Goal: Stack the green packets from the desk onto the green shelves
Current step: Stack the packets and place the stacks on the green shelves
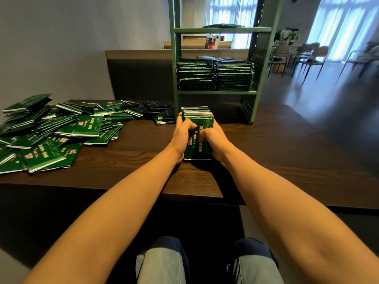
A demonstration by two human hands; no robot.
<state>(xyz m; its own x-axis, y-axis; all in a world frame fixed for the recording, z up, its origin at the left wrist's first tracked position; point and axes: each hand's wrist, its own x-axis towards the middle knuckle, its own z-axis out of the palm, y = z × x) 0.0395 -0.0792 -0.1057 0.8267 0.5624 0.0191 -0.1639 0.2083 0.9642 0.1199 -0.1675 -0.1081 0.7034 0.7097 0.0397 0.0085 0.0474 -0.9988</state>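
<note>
So my left hand (181, 137) and right hand (215, 140) are clamped either side of the packet bundle (199, 121), long axis running near-to-far, green shelves (215, 92) straight ahead and higher up.

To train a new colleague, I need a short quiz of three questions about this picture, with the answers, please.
1. True or false: the left hand and the right hand together grip one bundle of glossy green foil packets.
2. Where does the loose pile of green packets lie? A) on the left part of the dark wooden desk; B) on the floor; C) on a chair.
3. Fill in: on the middle board of the green metal shelf unit, packets lie in ___ stacks side by side.
Key: 1 true; 2 A; 3 two.
</note>
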